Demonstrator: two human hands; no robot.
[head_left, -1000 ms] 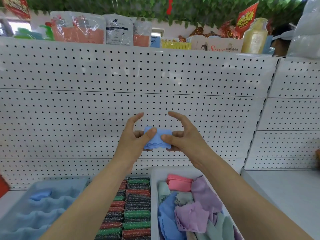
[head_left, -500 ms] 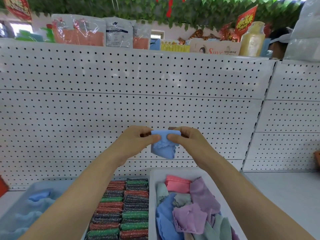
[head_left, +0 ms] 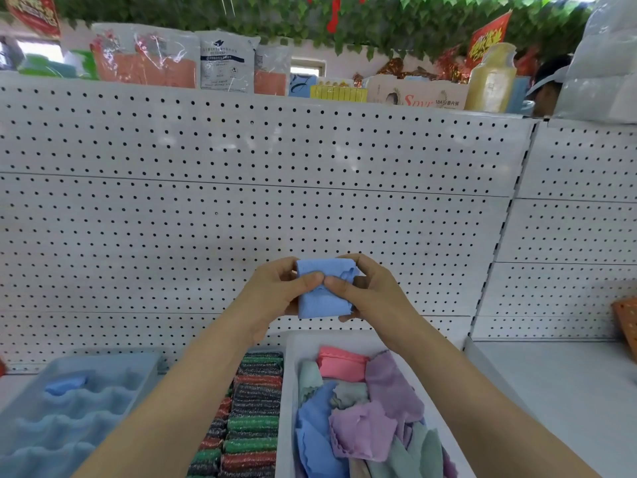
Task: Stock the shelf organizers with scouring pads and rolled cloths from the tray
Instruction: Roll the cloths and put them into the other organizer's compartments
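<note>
Two hands raised in front of white perforated metal back panel, left hand and right hand closed together on small light-blue scallop-edged microfibre cloth, thumbs meeting at centre of its front face. Compared with a second ago: then a loose wad pinched between spread fingers; half a second ago, hanging from top edge; now flattened to a neat folded rectangle, top edge level. Judged: fold nearly done, rolling not yet begun, so cloth not ready for stocking. Held well above shelf, roughly over boundary between white rectangular plastic tray of loose cloths and rows of striped red, green and dark scouring pads. Tray contents still an untidy heap: pink, lilac, grey-green, blue. Far left, pale blue wavy-compartment plastic organizer, holding one rolled blue cloth in rear slot; remaining slots visible look unfilled, so much of task left. Pad rows appear full. Surface: white shelf deck, bare to right. Above panel: bagged goods, yellow bottle, boxes; artificial green vine overhead. Part of another person at upper right, behind shelf.
</note>
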